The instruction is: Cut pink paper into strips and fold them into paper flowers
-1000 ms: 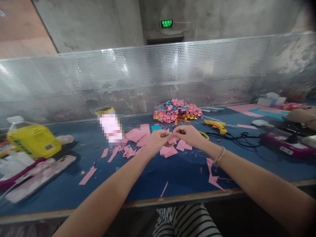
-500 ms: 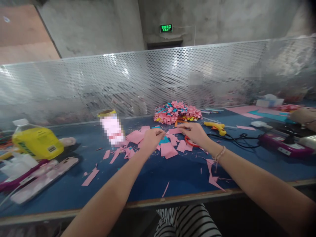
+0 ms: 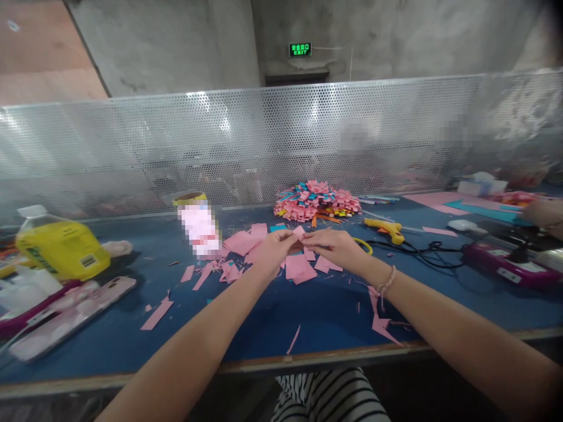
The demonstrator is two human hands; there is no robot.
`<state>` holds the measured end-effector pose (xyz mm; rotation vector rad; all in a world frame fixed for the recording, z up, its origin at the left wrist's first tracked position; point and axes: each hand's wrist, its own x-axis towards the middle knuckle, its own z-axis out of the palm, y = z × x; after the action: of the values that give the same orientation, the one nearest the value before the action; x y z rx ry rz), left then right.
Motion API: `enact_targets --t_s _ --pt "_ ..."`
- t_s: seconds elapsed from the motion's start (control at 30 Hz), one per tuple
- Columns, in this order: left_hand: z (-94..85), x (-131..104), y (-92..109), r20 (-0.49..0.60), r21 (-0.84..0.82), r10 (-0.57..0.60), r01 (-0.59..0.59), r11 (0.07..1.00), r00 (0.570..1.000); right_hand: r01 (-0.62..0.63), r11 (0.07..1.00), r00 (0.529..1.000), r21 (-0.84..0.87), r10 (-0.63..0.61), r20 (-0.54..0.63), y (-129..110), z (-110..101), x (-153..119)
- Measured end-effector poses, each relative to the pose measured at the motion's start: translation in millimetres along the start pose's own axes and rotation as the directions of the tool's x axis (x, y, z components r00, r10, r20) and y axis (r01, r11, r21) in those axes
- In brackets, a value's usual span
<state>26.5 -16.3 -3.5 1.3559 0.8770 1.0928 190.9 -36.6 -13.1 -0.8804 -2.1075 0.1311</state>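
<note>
One pink paper piece (image 3: pixel 299 231), small, between fingers (image 3: pixel 315 236)

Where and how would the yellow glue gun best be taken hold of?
Probably by its handle, from the near side with the right hand: the yellow glue gun lies flat, its handle angled toward the person and its nozzle pointing left.
</note>
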Motion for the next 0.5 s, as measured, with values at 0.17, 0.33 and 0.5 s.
enact_targets --t_s 0.17,0.33,0.5 --pt "-1.3 2.8 -1.9 -0.032 0.050 0.028 -0.026 0.998 0.999 -0.209 0.976 0.965 0.061 0.216 -0.149 3.1 -3.8 3.5" --pt "-0.9 2.0 -3.4 0.015 0.139 0.060 -0.061 0.988 0.998 -0.357 0.913 0.934 0.198 0.354 0.052 9.2 3.2 3.4" --pt "1.1 0.1 -2.3 0.019 0.191 0.083 -0.086 0.978 0.996 -0.454 0.833 0.890 0.316 0.437 0.127 6.0 7.2 4.3"
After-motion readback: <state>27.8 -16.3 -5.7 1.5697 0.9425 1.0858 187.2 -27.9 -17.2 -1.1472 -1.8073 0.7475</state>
